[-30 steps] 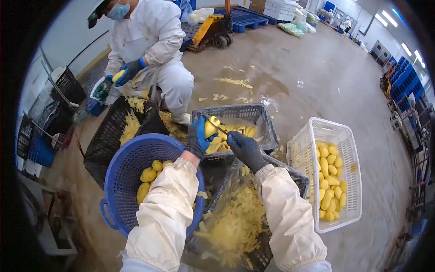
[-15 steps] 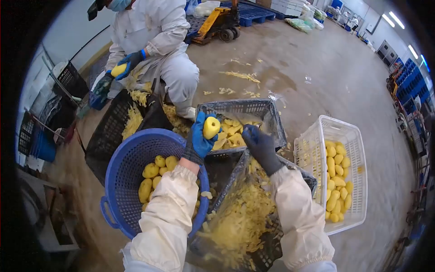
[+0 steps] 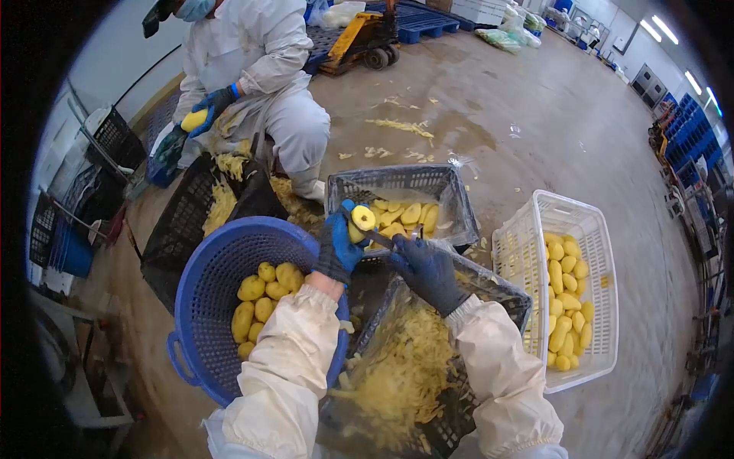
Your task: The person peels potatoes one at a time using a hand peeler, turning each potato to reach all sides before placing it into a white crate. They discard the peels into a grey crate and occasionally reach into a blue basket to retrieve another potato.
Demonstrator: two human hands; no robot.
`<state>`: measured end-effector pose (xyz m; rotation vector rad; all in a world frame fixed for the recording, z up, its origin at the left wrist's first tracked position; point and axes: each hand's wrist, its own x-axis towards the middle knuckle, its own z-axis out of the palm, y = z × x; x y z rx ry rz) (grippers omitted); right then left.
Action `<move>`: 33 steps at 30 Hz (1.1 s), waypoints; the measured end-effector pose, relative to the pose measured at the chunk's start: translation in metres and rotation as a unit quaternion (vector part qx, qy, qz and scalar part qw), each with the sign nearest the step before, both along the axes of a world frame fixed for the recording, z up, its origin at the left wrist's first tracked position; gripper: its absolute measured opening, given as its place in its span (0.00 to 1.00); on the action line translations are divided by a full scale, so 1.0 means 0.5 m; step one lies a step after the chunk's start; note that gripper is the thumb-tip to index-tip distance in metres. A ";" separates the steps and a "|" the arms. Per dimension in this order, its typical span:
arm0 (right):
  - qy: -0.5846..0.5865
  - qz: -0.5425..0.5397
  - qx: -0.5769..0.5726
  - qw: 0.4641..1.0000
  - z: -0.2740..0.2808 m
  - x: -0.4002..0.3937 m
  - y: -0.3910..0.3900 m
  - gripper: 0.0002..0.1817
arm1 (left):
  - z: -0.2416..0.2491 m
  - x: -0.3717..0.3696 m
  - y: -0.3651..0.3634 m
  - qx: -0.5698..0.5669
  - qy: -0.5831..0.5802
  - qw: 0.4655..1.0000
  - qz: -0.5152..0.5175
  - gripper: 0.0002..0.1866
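The left grip (image 3: 342,241), blue-gloved, is clamping one peeled yellow potato (image 3: 364,220); the right (image 3: 423,269) is closing on one dark-bladed knife (image 3: 380,239).

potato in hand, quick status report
Left hand gripping potato, dark spot on its cut face. Right hand on knife, blade at the potato. Nothing visible between the hands blocking the blade.

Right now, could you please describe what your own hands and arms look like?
The left hand wears a bright blue glove with a dark, knitted-looking cuff; the right hand wears a dark blue-grey glove. The loose, wrinkled sleeves are off-white, gathered at the ends, with faint yellowish stains.
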<state>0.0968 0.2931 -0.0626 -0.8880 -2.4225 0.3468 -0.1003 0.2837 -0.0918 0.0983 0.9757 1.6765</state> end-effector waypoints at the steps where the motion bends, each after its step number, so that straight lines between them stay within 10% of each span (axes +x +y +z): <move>1: 0.005 -0.002 -0.007 1.000 -0.009 -0.004 0.013 0.17 | -0.018 -0.007 0.008 0.013 -0.005 1.000 -0.005 0.14; 3: 0.009 -0.009 -0.015 1.000 -0.028 -0.013 0.037 0.15 | -0.062 -0.025 0.027 0.025 -0.010 1.000 -0.009 0.13; 5: 0.014 -0.016 -0.026 0.999 -0.052 -0.019 0.080 0.14 | -0.104 -0.043 0.043 0.061 0.439 0.893 -0.081 0.13; 6: -0.010 -0.067 -0.066 0.996 -0.071 -0.013 0.119 0.14 | -0.039 -0.016 0.029 0.059 0.130 0.987 -0.072 0.16; 11: 0.127 -0.121 -0.228 0.958 -0.128 -0.016 0.224 0.17 | -0.013 -0.040 0.040 0.091 -0.050 0.990 -0.095 0.22; 14: -0.151 -0.083 -0.080 0.982 -0.066 -0.008 0.214 0.17 | 0.002 -0.040 0.019 0.133 -0.184 0.969 -0.094 0.23; 18: 0.078 -0.133 -0.267 0.951 -0.034 0.021 0.142 0.15 | 0.002 -0.057 -0.032 0.151 -0.152 0.969 -0.126 0.24; 21: 0.175 -0.056 -0.523 0.832 0.061 0.070 -0.014 0.13 | 0.037 -0.079 -0.095 0.137 -0.117 0.974 -0.136 0.21; 29: 0.044 0.030 -0.782 0.620 0.144 0.166 -0.427 0.15 | 0.171 -0.057 -0.337 0.214 -0.147 0.958 -0.118 0.18; 31: 0.028 0.023 -0.801 0.598 0.137 0.171 -0.525 0.14 | 0.196 -0.035 -0.395 0.211 0.001 0.973 -0.096 0.18; 33: 0.013 0.015 -0.813 0.582 0.134 0.169 -0.592 0.14 | 0.227 -0.014 -0.460 0.242 -0.156 0.951 -0.109 0.20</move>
